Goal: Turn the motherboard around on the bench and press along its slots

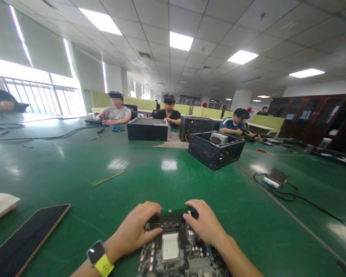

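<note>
A dark motherboard (180, 250) lies on the green table at the bottom centre, cut off by the frame's lower edge. On it sits a square silver processor (170, 247). My left hand (138, 227), with a yellow-strapped watch (100, 258) at the wrist, curves round the board's far left corner, thumb and fingers on either side of the edge. At the far right corner, my right hand (204, 222) holds the board near its connectors, fingers bent over the edge.
A phone-like dark slab (29, 240) and paper (1, 206) lie at left. Ahead are a thin stick (108, 179), a black case (148, 129) and an open computer case (215, 152). A cabled adapter (276, 177) rests at right. Several people sit beyond.
</note>
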Available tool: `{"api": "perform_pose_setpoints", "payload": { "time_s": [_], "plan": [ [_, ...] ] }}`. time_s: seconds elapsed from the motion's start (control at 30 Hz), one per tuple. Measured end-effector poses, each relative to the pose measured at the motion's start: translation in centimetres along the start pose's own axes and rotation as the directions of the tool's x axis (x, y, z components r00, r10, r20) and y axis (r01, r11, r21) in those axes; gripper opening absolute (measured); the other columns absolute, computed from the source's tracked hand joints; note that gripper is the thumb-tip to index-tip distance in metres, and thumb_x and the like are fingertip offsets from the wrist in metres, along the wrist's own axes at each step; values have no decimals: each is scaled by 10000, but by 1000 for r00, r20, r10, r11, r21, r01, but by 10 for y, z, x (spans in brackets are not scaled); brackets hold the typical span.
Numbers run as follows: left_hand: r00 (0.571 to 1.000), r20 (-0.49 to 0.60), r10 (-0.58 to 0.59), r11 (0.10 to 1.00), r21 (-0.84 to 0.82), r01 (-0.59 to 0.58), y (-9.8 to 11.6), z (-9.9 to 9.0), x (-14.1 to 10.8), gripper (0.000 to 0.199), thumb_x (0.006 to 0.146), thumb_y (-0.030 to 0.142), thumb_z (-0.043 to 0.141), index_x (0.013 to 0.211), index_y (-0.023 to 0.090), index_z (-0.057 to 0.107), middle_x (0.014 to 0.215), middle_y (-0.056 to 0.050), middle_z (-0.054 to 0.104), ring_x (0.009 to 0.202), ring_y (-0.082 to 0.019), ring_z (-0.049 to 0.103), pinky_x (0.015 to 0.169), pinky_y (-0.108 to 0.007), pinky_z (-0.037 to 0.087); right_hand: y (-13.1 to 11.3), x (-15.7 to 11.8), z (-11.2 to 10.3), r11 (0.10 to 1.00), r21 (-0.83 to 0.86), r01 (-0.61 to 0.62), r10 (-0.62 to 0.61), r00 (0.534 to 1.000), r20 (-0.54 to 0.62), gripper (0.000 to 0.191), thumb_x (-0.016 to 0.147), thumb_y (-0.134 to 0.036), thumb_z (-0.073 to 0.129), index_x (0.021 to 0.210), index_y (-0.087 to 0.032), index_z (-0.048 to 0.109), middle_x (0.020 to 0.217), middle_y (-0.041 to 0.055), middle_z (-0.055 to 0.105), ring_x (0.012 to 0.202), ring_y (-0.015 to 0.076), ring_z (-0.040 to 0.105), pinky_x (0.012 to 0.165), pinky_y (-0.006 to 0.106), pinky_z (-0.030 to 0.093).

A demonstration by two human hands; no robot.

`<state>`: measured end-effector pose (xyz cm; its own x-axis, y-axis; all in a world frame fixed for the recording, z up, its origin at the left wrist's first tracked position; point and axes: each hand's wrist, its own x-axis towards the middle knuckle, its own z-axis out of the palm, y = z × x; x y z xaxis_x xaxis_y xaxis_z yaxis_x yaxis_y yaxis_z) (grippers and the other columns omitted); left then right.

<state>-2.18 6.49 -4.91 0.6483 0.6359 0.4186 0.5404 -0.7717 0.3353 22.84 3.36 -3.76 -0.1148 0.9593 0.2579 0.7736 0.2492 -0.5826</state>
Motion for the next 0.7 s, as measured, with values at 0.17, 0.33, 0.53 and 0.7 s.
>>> {"api": "perform_pose_setpoints", "payload": {
  "time_s": [0.17,0.33,0.53,0.7],
  "plan": [
    [999,-17,29,1000,3,-29,0,-2,0,100,798,260,648,827,206,569,990,-32,642,887,-197,590,783,-319,481,2,-1,9,998,-41,-43,44,999,13,183,833,-251,516,933,-210,663,963,21,667,964,181,556,880,296,378],
    [999,-28,34,999,16,-34,-4,-2,1,148,781,267,670,910,215,620,959,-35,641,880,-201,595,777,-322,487,3,0,10,997,-40,-60,60,998,12,179,843,-225,489,875,-207,665,908,14,668,912,173,560,844,287,375],
    [999,-31,39,999,39,-38,-3,-4,0,151,781,294,673,906,216,642,950,-43,645,871,-206,599,759,-326,493,6,0,12,999,-17,-52,52,999,-4,176,846,-233,492,869,-216,666,903,6,670,910,166,559,844,283,370],
    [995,-75,61,998,5,-61,-2,-5,0,117,798,300,644,881,218,649,965,-50,642,878,-199,603,765,-317,505,7,2,11,999,1,-40,40,999,-11,194,858,-270,496,932,-217,667,947,18,672,930,174,562,856,293,373]
  ]
}}
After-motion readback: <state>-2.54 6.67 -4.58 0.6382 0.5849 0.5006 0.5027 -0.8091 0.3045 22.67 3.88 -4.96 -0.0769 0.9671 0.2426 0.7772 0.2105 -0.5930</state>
